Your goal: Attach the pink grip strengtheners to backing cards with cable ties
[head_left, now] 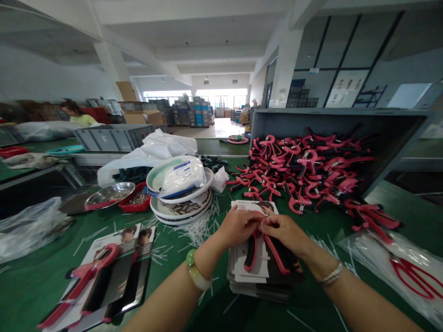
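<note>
A pair of pliers [276,254] with pink and black handles lies on a stack of printed cards [238,272], its handles spread toward me. My left hand [241,226] is closed at the pliers' head, fingers bent over it. My right hand [285,233] pinches at the same spot from the other side, thumb and fingertips together. The fingers hide the jaws, and any small part between them cannot be made out. To the left, more pliers [92,269] lie on cards [138,272] on the green table.
A tipped grey crate [391,152] spills many pink pliers [308,161] onto the table. White thin strips [202,226] lie scattered near stacked plates [180,210] of metal parts. A red tray [138,198], red scissors [411,276] on plastic bags, and a co-worker [81,115] are visible.
</note>
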`<state>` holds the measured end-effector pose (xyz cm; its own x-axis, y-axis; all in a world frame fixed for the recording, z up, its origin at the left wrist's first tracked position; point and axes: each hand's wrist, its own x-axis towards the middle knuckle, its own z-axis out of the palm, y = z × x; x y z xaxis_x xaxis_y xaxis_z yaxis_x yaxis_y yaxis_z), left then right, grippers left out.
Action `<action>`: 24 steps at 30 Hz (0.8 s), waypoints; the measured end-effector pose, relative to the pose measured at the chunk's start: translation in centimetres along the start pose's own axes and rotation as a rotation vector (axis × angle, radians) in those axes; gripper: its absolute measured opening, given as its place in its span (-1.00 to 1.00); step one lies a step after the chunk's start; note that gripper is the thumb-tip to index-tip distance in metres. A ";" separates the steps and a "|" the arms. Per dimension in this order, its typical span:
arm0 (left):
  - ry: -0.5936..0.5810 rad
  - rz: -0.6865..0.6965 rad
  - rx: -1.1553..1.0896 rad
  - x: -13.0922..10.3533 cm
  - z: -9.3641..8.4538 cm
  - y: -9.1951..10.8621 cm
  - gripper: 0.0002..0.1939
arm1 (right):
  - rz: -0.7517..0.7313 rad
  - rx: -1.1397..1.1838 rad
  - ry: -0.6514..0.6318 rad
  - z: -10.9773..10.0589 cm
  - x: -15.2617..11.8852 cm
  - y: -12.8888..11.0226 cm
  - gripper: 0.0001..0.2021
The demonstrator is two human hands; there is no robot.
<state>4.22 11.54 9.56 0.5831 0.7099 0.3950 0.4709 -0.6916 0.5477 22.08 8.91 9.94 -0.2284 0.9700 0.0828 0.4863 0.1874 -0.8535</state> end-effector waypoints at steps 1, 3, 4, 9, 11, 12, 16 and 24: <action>-0.008 0.004 -0.078 -0.1 -0.2 0.0 -0.72 | 0.021 0.013 -0.008 0.0 0.2 0.0 -0.68; -0.029 0.043 -0.194 -0.4 -0.5 -0.1 -0.75 | 0.061 0.034 -0.001 0.0 0.5 0.1 -0.71; -0.036 0.067 -0.212 -0.4 -0.6 -0.2 -0.77 | 0.064 0.036 0.015 0.1 0.5 0.1 -0.72; -0.008 0.116 -0.035 0.0 0.1 -0.6 -0.83 | -0.032 0.034 0.108 0.7 0.0 0.4 -0.76; 0.062 0.146 0.008 0.3 0.5 -0.6 -0.81 | -0.059 0.048 0.147 0.9 -0.3 0.6 -0.80; 0.121 0.163 0.021 0.3 0.7 -0.5 -0.79 | -0.080 0.048 0.176 1.0 -0.5 0.7 -0.80; 0.325 0.189 0.116 -0.2 1.3 0.0 -0.78 | -0.229 0.021 0.292 1.4 -1.1 1.1 -0.83; 0.485 0.311 0.255 -0.6 1.3 1.7 -0.74 | -0.303 -0.376 0.070 0.6 0.4 -0.2 -0.83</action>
<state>5.54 9.75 9.36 0.3802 0.4083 0.8299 0.5055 -0.8431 0.1832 21.40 9.16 9.84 -0.3562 0.8687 0.3443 0.6803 0.4937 -0.5417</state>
